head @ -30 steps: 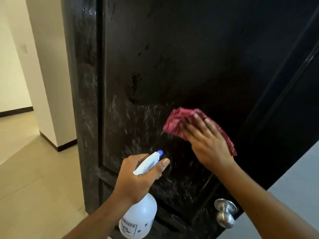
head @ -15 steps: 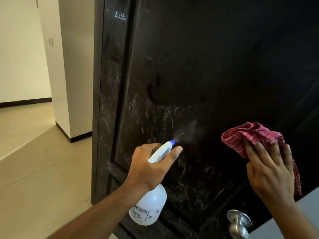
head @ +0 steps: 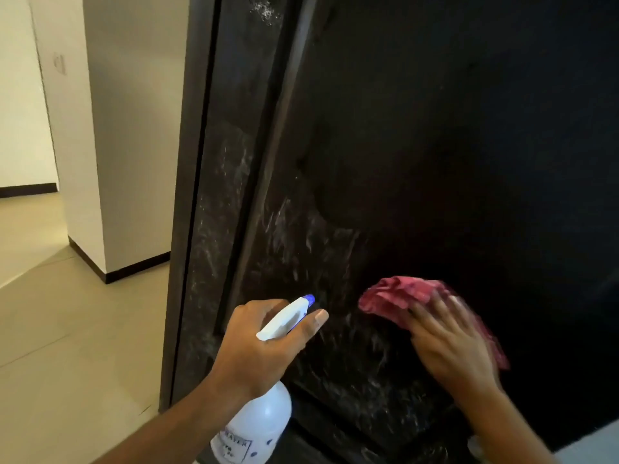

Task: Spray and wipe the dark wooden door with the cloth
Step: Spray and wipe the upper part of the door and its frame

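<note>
two grips busy. left grip (head: 254,343) curled round the spray bottle (head: 261,426) neck, lower centre, one finger straight under the nozzle (head: 310,299). right grip (head: 452,343) spread flat, pressing the red cloth (head: 398,293) on the dark door (head: 435,128), lower right. wet streaks across mid panel; upper panel looks dry. judged partway, much wiping left.

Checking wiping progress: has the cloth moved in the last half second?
Yes. The cloth under the right hand slid left across the door, toward the wet streaks.
</note>
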